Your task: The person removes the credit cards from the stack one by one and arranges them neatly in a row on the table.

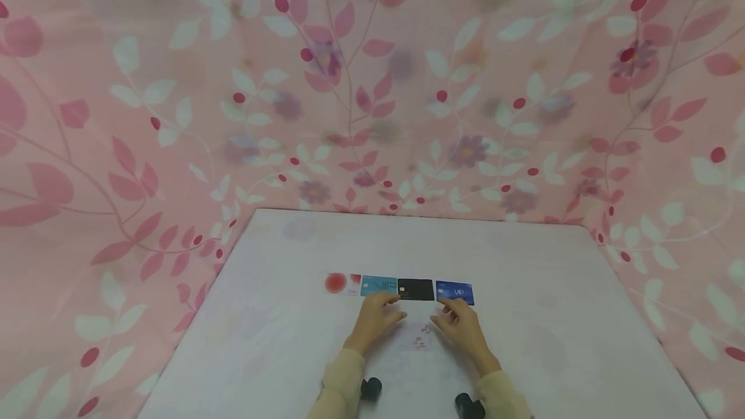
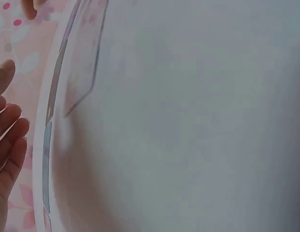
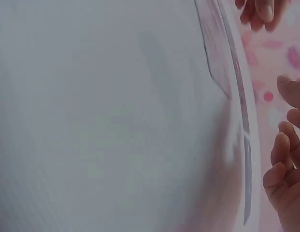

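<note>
Several cards lie in a row across the white table: a white card with a red circle [image 1: 336,283], a light blue VIP card [image 1: 378,285], a black card [image 1: 416,290] and a dark blue VIP card [image 1: 456,292]. Nearer the person, a thin, pale, see-through sheet with small red marks [image 1: 418,336] lies flat between the hands. The left hand [image 1: 375,321] hovers by the light blue and black cards, fingers loosely bent and holding nothing. By the dark blue card's near edge is the right hand [image 1: 460,327], also empty with relaxed fingers. Both wrist views show a gap between hand and tabletop.
The white table [image 1: 279,244] has its far edge against a pink floral cloth [image 1: 372,83], which also hangs at both sides. Black wrist-worn pieces [image 1: 371,388] show beside the sleeves.
</note>
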A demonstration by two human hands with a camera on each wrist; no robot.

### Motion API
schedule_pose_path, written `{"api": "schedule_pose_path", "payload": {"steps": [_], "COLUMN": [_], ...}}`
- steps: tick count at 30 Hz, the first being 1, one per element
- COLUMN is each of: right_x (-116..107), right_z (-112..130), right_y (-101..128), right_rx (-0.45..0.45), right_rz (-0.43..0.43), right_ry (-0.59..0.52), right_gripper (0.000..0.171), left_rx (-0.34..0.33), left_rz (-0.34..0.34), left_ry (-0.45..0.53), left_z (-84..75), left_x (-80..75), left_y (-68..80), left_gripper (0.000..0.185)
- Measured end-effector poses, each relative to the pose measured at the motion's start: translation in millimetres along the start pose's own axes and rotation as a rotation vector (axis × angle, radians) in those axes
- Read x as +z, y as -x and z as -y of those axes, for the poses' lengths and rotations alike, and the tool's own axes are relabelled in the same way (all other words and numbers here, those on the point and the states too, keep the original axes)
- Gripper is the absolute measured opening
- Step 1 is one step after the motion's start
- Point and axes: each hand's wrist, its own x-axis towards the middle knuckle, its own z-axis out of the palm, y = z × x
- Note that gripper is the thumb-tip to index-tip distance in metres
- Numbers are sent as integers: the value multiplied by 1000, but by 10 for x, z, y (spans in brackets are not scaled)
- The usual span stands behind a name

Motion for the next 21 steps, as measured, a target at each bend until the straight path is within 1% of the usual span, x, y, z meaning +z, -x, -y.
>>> {"api": "schedule_pose_path", "payload": {"steps": [4,7,10,12,16,18,21], "right_x": [136,219,281,315,356,363,364], "right_z": [107,173,226,252,284,295,300], "right_y": [45,92,138,168,208,219,233], "right_rx": [81,91,82,88,98,88,60], "right_rz": [114,179,227,255,288,298,310], "right_ry": [3,-8,0,17,59,73,81], "right_gripper": [40,42,44,46,50,51,52], "left_rx": [-2,-9,-18,-31,-80,-90,-74], "left_rz": [26,36,44,59,108,124,128], "left_ry": [-26,-38,-45,-49,-42,-40,-43], "left_z": [26,43,50,47,39,38,44], "left_x": [-48,-69,-84,-93,-105,-107,-103], "left_y": [122,203,262,294,352,378,407], "left_gripper": [37,41,43,44,46,47,49]}}
